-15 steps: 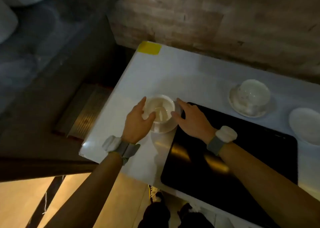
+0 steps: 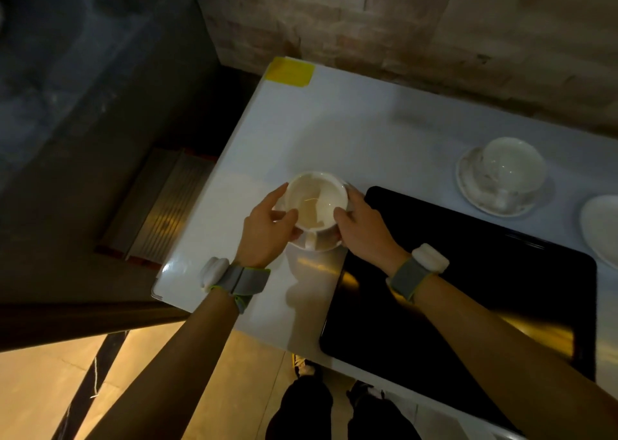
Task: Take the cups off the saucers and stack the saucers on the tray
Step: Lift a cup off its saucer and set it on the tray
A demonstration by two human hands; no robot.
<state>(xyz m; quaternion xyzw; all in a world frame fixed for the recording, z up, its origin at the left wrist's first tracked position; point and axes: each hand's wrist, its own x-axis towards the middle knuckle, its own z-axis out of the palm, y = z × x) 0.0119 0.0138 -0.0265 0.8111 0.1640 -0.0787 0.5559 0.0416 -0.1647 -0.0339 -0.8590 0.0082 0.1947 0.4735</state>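
A white cup [image 2: 316, 202] stands on a white saucer [image 2: 324, 245] on the white table, just left of the black tray [image 2: 468, 289]; its handle points toward me. My left hand [image 2: 267, 229] grips the cup's left side, thumb on the near wall. My right hand [image 2: 364, 229] holds the saucer's right edge, with its thumb against the cup. A second cup [image 2: 511, 169] sits on its own saucer [image 2: 468, 189] beyond the tray's far right. A bare saucer [image 2: 602, 229] lies at the right edge of the view.
The white table [image 2: 351, 132] has its left edge and near corner close to my left wrist, with a drop to the floor beyond. A yellow tape patch [image 2: 290, 72] marks the far left corner. A brick wall runs behind the table.
My right hand has closed in from the saucer's rim, its thumb now against the cup. My left hand's grip has tightened around the cup. The cup looks slightly nearer to me.
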